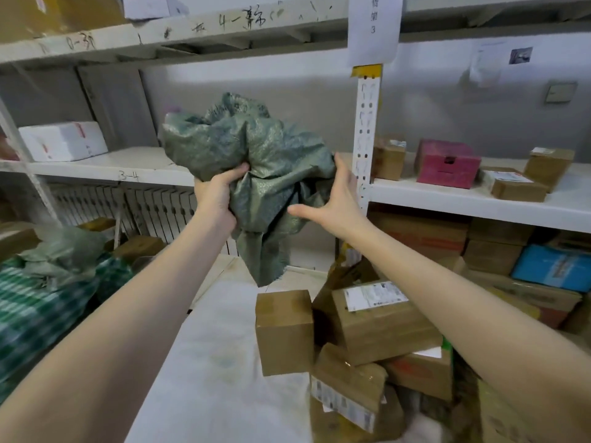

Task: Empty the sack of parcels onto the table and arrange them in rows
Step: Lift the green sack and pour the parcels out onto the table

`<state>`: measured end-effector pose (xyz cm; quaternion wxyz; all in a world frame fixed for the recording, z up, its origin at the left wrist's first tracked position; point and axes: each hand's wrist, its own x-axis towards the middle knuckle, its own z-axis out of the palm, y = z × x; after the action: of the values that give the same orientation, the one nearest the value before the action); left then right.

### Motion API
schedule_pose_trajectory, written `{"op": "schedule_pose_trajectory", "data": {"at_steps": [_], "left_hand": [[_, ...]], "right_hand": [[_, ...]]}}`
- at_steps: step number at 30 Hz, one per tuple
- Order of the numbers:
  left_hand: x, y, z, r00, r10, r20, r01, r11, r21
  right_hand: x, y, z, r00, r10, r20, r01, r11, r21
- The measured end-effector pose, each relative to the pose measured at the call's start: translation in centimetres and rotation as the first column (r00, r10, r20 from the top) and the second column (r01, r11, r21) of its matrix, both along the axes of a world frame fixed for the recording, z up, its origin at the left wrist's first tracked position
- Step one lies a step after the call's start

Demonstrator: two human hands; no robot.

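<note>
Parcels (367,340) lie heaped along the right edge of the tabletop (217,362), and above its far end the crumpled green sack (256,161) hangs slack, seemingly empty. Of the hands, the left hand (217,193) clenches a fistful of its cloth, while the right hand (335,199) is spread loose against its side. Emptying looks done; next the sack must go aside and the boxes into rows.

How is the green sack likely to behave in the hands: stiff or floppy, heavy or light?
Probably floppy: the green sack is crumpled into folds, and its tail hangs limp below the left hand that grips it. Likely light, since that one grip holds it up while the right hand is spread open beside it.
</note>
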<state>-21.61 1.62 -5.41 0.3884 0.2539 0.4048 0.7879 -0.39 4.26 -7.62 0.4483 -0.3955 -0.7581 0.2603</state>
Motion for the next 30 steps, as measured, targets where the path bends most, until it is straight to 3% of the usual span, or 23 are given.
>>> {"op": "schedule_pose_trajectory", "data": {"at_steps": [5,16,24,30], "left_hand": [[-2.8,1.5,-2.6,0.997,-0.001,-0.074,-0.004,0.998,-0.056],[-14.1,6.9,-11.7,0.992,-0.119,0.036,0.124,0.922,-0.368],[-19.3,11.7,-22.8,0.891,-0.348,0.291,0.449,0.766,-0.460],[-20.3,12.5,-30.9,0.827,-0.292,0.480,0.541,0.643,-0.542]], "right_hand": [[-5.9,3.1,-1.6,0.979,-0.044,0.197,0.032,0.997,0.067],[-18.7,9.2,-9.3,0.916,0.099,0.388,0.002,0.968,-0.252],[-24.1,12.2,-17.0,0.732,0.047,0.680,0.288,0.883,-0.371],[-27.2,13.7,-21.7,0.564,0.077,0.822,0.306,0.905,-0.295]]}}
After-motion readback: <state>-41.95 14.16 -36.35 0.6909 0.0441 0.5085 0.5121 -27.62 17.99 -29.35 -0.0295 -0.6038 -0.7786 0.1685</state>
